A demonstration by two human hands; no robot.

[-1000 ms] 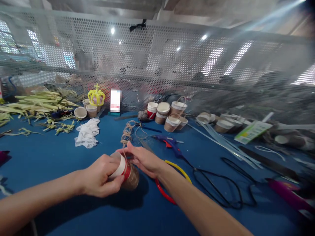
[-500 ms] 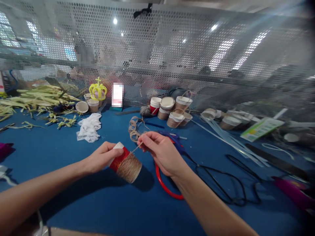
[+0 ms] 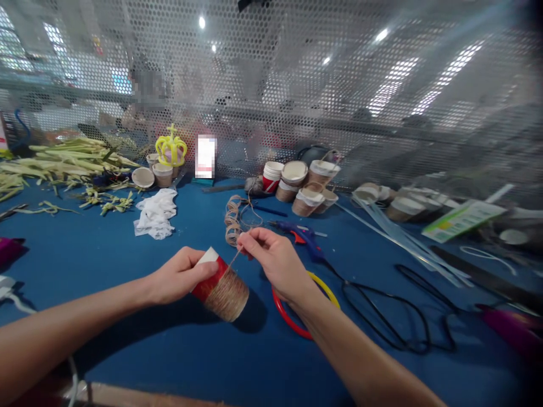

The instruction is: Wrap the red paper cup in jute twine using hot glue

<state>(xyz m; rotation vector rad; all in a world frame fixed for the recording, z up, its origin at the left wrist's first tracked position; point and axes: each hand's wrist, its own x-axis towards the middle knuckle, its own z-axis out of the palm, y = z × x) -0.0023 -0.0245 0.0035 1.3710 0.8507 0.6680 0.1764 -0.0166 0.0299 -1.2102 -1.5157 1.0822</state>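
Observation:
My left hand [image 3: 182, 276] grips a red paper cup [image 3: 215, 276] by its white-edged end, holding it tilted above the table. Brown twine [image 3: 227, 297] is wound in tight rows round the lower part of the cup. Between the thumb and fingers of my right hand [image 3: 275, 257], the free strand of twine is pinched and runs taut to the cup. Behind that hand, loose coils of twine [image 3: 232, 217] lie on the table and lead back to a grey-brown ball [image 3: 254, 185]. Partly under my right forearm rest red and yellow rings [image 3: 292, 323].
A blue glue gun [image 3: 311, 243] with a black cord [image 3: 382, 333] lies to the right, near clear glue sticks [image 3: 407, 243]. Twine-wrapped cups [image 3: 307, 202] stand at the back. White cloth [image 3: 156, 213], dry husks [image 3: 72, 161] and a yellow crown [image 3: 171, 148] are left, before a perforated metal screen [image 3: 263, 85].
The view has shifted slightly, showing more of the glue gun and the yellow ring. Both hands keep their hold, and the cup has turned a little.

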